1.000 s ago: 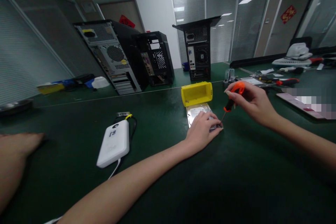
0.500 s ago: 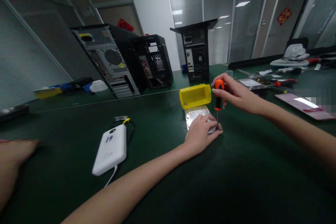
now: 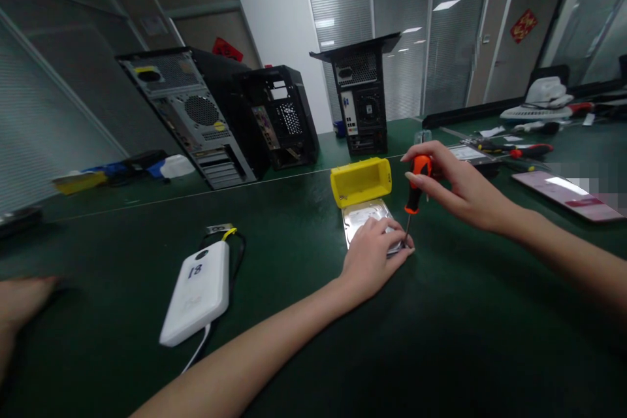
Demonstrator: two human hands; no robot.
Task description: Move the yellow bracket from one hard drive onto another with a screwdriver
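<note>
A silver hard drive [image 3: 351, 221] lies flat on the green tabletop. My left hand [image 3: 372, 251] rests over it and grips it, thumb and fingers round its near right corner, covering much of the drive. My right hand [image 3: 458, 186] holds an orange and black screwdriver [image 3: 415, 201] by its handle. The screwdriver leans to the right, its shaft running down to that same corner beside my left fingertips; the tip itself is hidden. Directly behind the drive sits a yellow plastic bin [image 3: 362, 184], open side toward me, with a few small metal bits inside.
A white power bank [image 3: 198, 294] marked 18, with cables, lies left. Another person's hand [image 3: 29, 300] is at the left edge. Computer cases [image 3: 220, 111] stand behind. To the right are a pink tablet-like device [image 3: 571, 196], pliers [image 3: 531, 151] and other tools.
The screwdriver's handle has tipped to the right, and my right hand has moved right with it. My left hand stays on the hard drive. The whole view has shifted slightly.
</note>
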